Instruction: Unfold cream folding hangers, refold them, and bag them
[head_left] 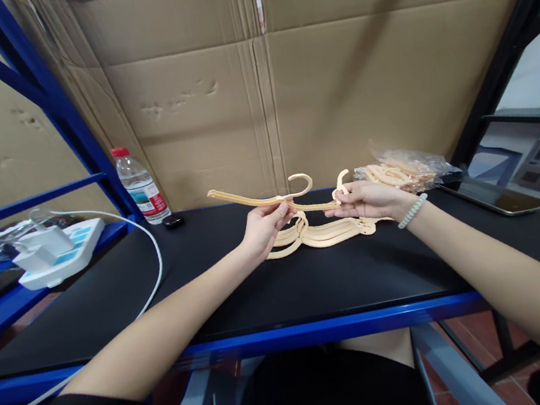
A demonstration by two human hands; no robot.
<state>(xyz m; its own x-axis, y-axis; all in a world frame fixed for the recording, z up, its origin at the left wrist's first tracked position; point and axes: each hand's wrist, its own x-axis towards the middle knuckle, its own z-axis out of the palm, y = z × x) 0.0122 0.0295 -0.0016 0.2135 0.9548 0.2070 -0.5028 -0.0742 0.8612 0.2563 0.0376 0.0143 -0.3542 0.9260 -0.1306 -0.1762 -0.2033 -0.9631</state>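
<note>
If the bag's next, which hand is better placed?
Likely the right hand: it's nearer the bag. The left hand is farther away. Both hold the hanger, so neither is free.

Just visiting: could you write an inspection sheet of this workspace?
Surface: flat black tabletop.
Job's things: slender beige plastic-looking hanger, held; curved beige hangers, lying on the tabletop; transparent plastic bag of beige pieces.
Clutter: transparent red-capped plastic bottle, upright; small black rounded object beside it; dark tablet-like device at right.
Hands: left hand pinches the held hanger near its hook; right hand grips its right end, beside a small curved beige piece.
Cables: thin white cable crossing the tabletop's left side; white plastic power strip nearby.
Surroundings: brown cardboard panels behind; blue metal frame at left.
</note>
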